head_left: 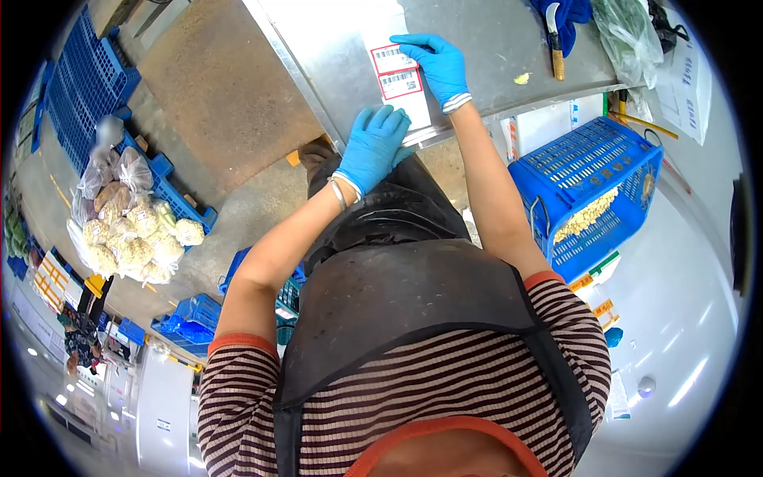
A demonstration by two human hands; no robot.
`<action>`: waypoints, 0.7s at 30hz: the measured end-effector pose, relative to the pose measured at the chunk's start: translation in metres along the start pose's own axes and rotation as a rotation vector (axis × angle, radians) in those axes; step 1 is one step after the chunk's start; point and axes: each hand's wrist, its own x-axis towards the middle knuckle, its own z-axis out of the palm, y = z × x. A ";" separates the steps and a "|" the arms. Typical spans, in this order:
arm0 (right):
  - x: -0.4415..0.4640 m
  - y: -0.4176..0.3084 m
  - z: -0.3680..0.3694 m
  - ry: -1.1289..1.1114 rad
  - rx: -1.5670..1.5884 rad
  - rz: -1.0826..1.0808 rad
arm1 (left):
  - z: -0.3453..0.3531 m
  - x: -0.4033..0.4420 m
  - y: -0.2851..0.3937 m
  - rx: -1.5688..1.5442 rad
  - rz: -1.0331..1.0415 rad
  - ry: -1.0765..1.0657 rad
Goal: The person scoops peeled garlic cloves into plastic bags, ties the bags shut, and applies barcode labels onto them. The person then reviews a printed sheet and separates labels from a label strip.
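On the metal table (493, 48) lies a white label strip (407, 103) with two red-bordered printed labels (399, 83). My right hand (441, 70), in a blue glove, rests over the right side of the upper label, its fingers apart and touching the strip. Also gloved in blue, my left hand (373, 151) is at the table's near edge beside the strip's lower end. Its fingers are stretched out, and nothing held shows; the palm side is hidden.
A knife (555, 44) lies by a blue cloth (574, 16) and clear plastic bags (628, 36). Right of the table, a blue crate (588, 159) contains pale pieces. At left are bagged pale vegetables (131, 234), blue crates (83, 87) and a brown board (226, 95).
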 end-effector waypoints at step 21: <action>0.030 0.064 -0.012 0.120 -0.170 -0.062 | 0.056 0.035 -0.014 -0.052 -0.018 -0.027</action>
